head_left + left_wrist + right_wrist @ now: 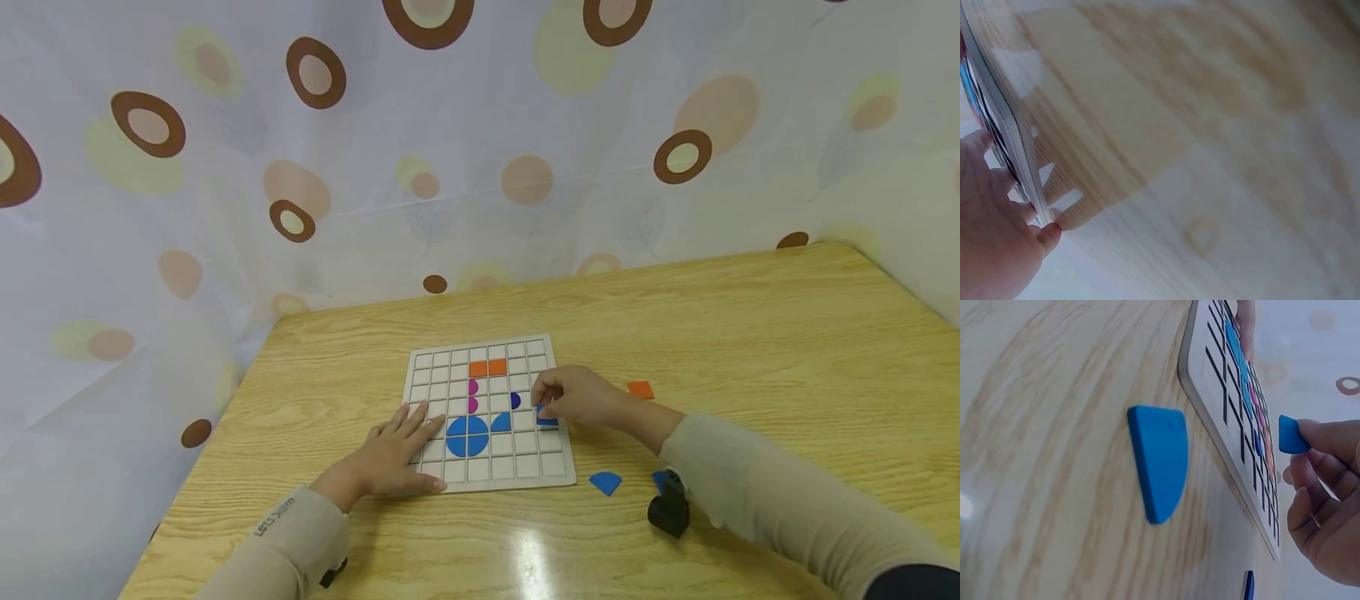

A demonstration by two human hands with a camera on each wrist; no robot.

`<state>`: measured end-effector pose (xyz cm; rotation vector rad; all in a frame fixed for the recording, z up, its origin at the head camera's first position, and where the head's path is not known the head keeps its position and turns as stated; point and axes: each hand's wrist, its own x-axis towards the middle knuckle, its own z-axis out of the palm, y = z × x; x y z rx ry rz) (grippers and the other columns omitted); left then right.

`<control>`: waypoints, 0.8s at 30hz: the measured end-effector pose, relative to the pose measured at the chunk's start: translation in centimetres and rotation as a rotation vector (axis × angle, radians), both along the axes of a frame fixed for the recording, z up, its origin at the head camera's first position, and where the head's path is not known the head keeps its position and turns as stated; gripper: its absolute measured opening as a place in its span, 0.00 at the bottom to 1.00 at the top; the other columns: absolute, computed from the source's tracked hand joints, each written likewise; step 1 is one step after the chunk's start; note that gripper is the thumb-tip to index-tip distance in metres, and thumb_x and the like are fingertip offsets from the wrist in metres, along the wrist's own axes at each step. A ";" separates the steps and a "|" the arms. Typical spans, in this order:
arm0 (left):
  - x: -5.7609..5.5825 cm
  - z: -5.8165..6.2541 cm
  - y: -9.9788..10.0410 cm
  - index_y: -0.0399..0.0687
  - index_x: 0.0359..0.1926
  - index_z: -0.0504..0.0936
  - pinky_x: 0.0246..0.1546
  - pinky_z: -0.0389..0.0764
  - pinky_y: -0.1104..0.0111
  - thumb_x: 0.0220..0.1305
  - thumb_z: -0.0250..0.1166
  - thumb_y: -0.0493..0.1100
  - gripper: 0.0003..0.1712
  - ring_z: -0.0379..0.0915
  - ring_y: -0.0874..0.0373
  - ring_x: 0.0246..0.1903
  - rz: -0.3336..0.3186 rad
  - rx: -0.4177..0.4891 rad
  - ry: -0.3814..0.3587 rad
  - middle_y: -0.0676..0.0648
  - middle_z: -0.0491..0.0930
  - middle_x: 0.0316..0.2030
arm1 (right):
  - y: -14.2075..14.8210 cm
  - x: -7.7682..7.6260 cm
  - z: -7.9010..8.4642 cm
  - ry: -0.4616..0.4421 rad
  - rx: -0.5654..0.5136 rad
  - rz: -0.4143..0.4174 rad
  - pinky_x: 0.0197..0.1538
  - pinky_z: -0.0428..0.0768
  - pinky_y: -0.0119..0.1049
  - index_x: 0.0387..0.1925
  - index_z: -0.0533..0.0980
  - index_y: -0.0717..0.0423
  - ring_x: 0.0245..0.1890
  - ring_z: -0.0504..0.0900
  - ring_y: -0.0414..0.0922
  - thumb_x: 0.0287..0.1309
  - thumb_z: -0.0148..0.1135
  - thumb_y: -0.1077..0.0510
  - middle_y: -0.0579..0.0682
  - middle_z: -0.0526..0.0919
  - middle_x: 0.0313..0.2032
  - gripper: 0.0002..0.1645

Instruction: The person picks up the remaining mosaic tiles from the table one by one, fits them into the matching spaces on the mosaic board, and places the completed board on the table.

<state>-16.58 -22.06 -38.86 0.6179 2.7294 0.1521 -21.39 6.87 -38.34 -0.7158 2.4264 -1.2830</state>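
Over the right side of the gridded board [525,465], pinches a blue piece [1291,435] in the right hand [576,395] with fingers clamped on it.
Rests the left hand [393,457] on the board's left edge with fingers spread apart. Shares the grid with orange squares [497,367], pink half-discs [472,387], a dark blue half-disc [515,401] and light blue quarters [477,426]. Has loose on the worktop [360,342] a blue quarter [605,482] off the near right corner, an orange square [641,390] beyond the right forearm [651,422] and a second blue piece [658,478] part-hidden behind the wrist camera [670,510].
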 end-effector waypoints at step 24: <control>-0.2 -0.6 -0.3 0.58 0.66 0.46 0.54 0.43 0.47 0.44 0.52 0.72 0.51 0.26 0.47 0.63 0.000 0.006 0.007 0.48 0.37 0.66 | -2.0 -0.8 -0.5 0.039 0.056 -0.004 0.27 0.68 0.32 0.27 0.77 0.56 0.24 0.68 0.41 0.46 0.62 0.65 0.45 0.73 0.23 0.04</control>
